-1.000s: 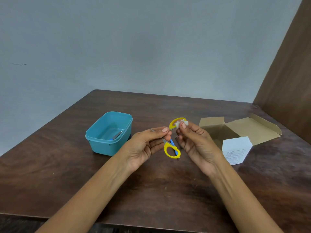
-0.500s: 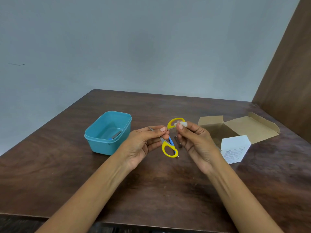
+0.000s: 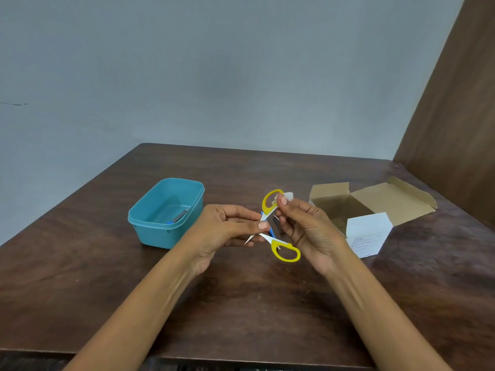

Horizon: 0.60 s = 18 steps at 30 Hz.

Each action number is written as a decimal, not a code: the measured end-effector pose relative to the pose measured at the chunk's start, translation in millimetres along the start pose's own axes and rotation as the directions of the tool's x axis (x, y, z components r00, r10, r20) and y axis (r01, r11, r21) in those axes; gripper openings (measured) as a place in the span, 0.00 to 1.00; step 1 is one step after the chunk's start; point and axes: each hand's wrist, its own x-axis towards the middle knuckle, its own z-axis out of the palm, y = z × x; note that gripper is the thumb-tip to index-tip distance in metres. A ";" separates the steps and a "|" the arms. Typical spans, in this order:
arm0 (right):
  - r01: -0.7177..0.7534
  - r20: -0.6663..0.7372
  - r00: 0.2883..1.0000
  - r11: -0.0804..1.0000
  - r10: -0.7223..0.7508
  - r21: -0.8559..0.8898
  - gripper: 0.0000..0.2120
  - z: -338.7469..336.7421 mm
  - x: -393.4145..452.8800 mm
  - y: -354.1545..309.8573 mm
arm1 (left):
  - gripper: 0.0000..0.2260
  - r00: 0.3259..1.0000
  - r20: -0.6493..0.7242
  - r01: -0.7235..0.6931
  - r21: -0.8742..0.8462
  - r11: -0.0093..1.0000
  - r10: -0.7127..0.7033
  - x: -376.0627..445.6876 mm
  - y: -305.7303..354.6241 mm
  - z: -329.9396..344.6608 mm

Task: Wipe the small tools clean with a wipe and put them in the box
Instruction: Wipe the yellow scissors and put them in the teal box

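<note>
The scissors (image 3: 276, 231) hang between both hands above the table (image 3: 241, 303), blades spread: the left hand (image 3: 225, 231) pinches them near the pivot, and the right hand (image 3: 308, 228) pinches a wipe (image 3: 288, 195) against the upper yellow loop. They look light and stiff, with slick metal and sharp tips, so the plastic loops seem the safest hold. The box (image 3: 166, 212), left of the left hand, stands open with one tool already inside. A carton (image 3: 375, 204) sits right of the right hand, well apart from that path.
</note>
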 end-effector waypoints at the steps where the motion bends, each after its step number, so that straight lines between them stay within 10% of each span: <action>1: -0.005 -0.008 1.000 1.000 0.005 0.014 0.08 0.3 -0.5 -0.5 | 0.08 1.000 0.006 0.000 0.007 1.000 0.000 0.3 -0.1 0.3; 18: 0.085 0.017 0.996 0.993 -0.084 -0.081 0.10 -1.4 -2.1 -3.6 | 0.08 0.907 -0.371 -0.326 -0.321 0.889 0.198 6.1 0.9 -2.9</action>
